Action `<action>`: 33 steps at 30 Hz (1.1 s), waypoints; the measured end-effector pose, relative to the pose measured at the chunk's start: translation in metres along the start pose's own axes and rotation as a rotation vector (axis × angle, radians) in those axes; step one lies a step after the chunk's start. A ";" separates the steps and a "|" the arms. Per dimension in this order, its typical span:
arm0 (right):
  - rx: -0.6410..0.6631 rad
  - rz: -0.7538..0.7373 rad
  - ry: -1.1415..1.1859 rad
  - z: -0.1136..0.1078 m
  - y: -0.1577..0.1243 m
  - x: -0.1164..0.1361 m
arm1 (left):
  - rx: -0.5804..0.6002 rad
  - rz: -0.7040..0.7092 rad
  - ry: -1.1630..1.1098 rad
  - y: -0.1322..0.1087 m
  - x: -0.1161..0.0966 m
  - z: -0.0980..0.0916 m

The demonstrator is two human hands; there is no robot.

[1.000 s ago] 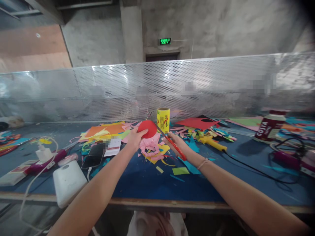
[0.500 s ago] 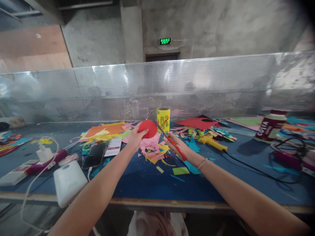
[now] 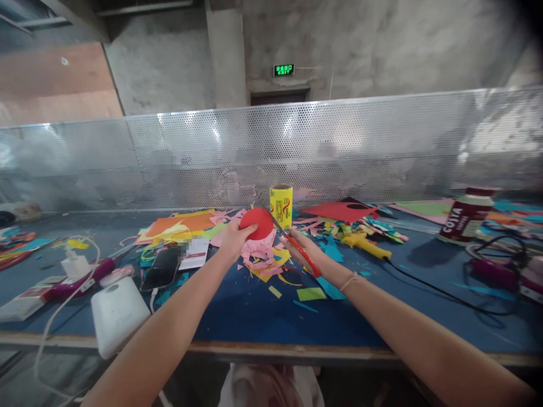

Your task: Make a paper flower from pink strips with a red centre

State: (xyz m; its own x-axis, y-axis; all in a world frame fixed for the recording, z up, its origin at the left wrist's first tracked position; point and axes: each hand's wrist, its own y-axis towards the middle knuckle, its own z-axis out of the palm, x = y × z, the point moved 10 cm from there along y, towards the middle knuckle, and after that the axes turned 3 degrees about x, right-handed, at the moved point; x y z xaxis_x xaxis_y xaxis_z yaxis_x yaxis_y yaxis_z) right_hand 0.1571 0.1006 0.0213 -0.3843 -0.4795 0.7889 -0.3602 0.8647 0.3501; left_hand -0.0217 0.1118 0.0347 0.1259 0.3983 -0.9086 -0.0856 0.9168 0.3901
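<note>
Red paper, a disc [image 3: 262,221] held above the worktop [image 3: 237,322], is pinched at its left by the left hand's [image 3: 231,242] fingers. Scissors [image 3: 297,246], grasped by the right hand's [image 3: 313,251] fingers, meet its right edge — a twisting disc could make them stray. The yellow roll's [image 3: 281,204] small print is illegible; the green sign [image 3: 284,70] reads "EXIT" — the maroon bottle [image 3: 469,217], "COSTA".

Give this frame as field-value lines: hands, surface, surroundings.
left hand: grips round red paper-like disc
right hand: holds red-handled metal scissors, blades near the disc's edge
surface: blue tabletop with multicoloured paper-like scraps
beyond scissors: upright yellow printed cylinder
left side: flat black phone
right side: corded yellow tool; dark-red bottle
</note>
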 end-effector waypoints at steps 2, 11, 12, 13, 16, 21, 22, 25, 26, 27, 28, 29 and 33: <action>-0.007 -0.017 -0.022 -0.001 0.001 0.002 | 0.003 -0.005 -0.020 -0.001 -0.001 0.002; -0.068 -0.069 -0.131 -0.010 -0.003 0.020 | -0.047 -0.067 -0.081 -0.005 0.001 -0.001; -0.067 -0.063 -0.145 -0.011 -0.003 0.019 | -0.051 -0.089 -0.097 -0.006 0.001 0.000; -0.061 -0.058 -0.149 -0.013 -0.003 0.019 | -0.051 -0.115 -0.113 -0.007 0.002 0.000; -0.022 -0.043 -0.114 -0.014 -0.003 0.015 | -0.032 -0.179 -0.129 -0.010 0.002 0.004; 0.008 -0.039 -0.120 -0.014 -0.001 0.012 | -0.024 -0.162 -0.108 -0.011 -0.001 0.005; 0.011 -0.037 -0.118 -0.013 0.000 0.012 | -0.023 -0.158 -0.097 -0.010 -0.001 0.005; 0.032 -0.030 -0.106 -0.010 -0.001 0.011 | -0.002 -0.151 -0.064 -0.010 -0.002 0.007; 0.036 -0.032 -0.105 -0.009 -0.001 0.011 | 0.011 -0.148 -0.054 -0.010 -0.002 0.009; 0.038 -0.033 -0.104 -0.009 -0.001 0.012 | 0.027 -0.145 -0.045 -0.010 -0.003 0.010; 0.036 -0.032 -0.106 -0.009 -0.001 0.012 | 0.041 -0.142 -0.038 -0.010 -0.003 0.012; 0.035 -0.029 -0.109 -0.009 -0.001 0.011 | 0.053 -0.140 -0.032 -0.010 -0.003 0.013; 0.046 -0.007 -0.091 -0.009 0.001 0.007 | 0.063 -0.139 -0.026 -0.011 -0.004 0.014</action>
State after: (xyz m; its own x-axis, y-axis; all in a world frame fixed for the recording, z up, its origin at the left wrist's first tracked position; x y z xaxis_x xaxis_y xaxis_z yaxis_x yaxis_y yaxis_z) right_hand 0.1616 0.0992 0.0315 -0.4561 -0.4990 0.7368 -0.4013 0.8544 0.3302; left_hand -0.0072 0.1008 0.0360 0.1582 0.2672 -0.9506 -0.0032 0.9628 0.2701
